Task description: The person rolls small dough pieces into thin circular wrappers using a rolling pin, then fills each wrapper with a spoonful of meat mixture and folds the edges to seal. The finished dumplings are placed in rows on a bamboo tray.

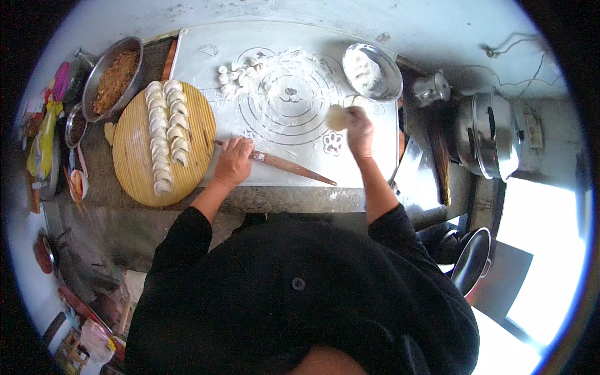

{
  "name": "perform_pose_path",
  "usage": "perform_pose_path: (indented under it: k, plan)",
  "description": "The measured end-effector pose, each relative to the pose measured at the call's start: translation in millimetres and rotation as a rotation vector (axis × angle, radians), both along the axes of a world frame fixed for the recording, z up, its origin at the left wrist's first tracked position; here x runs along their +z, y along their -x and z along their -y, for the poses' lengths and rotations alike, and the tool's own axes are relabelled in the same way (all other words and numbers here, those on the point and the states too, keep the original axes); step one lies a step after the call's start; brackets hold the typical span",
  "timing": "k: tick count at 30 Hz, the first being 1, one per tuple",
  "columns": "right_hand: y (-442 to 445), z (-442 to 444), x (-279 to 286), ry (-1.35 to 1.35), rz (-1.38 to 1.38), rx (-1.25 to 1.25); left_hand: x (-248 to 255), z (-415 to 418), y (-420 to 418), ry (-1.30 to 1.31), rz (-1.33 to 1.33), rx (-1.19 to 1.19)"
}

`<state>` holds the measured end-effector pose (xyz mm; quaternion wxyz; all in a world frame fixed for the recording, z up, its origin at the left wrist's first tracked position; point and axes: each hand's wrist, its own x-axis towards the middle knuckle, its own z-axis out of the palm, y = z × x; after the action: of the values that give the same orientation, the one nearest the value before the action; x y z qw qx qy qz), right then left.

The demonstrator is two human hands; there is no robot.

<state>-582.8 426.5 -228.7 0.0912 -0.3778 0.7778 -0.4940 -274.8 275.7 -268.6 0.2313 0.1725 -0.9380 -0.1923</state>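
Note:
My left hand [235, 159] grips a tapered wooden rolling pin [295, 167] near the front edge of a floured white pastry mat [206, 110]. Over the mat's right side, my right hand [360, 129] holds a round dough wrapper [336, 117]; both are blurred. More pale wrappers [358, 101] lie just behind that hand, partly hidden. Small dough pieces [234, 77] are clustered at the mat's back left. Folded dumplings [159, 124] stand in two rows on a round wooden board [129, 154] left of my left hand.
A metal bowl of flour [370, 70] sits at the mat's back right. Far left are a basin of filling [117, 79] and a smaller metal bowl [75, 125]. A cleaver [407, 157], a straw brush [438, 159] and a lidded steel pot [490, 133] stand or lie to the right.

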Motion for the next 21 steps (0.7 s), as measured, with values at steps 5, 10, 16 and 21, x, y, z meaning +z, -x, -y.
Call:
perform_pose_path:
  k: [5,10,16,21]
  plan:
    - [-2.5,40.5,7.1,-0.198,-0.354,0.05,-3.9,1.3,-1.0,0.027,0.033,0.001]
    - [-58.8,152.1,-16.3,-0.245,-0.629,0.54,1.1,1.6,-1.2,0.023,0.042,0.018]
    - [-52.2,105.4,-23.5,-0.293,-0.391,0.577,4.7,0.3,-0.8,0.017,0.016,0.035]
    - [-63.1,27.7,-18.5,-0.224,-0.478,0.775,3.1,3.1,3.9,-0.002,-0.008,0.03]
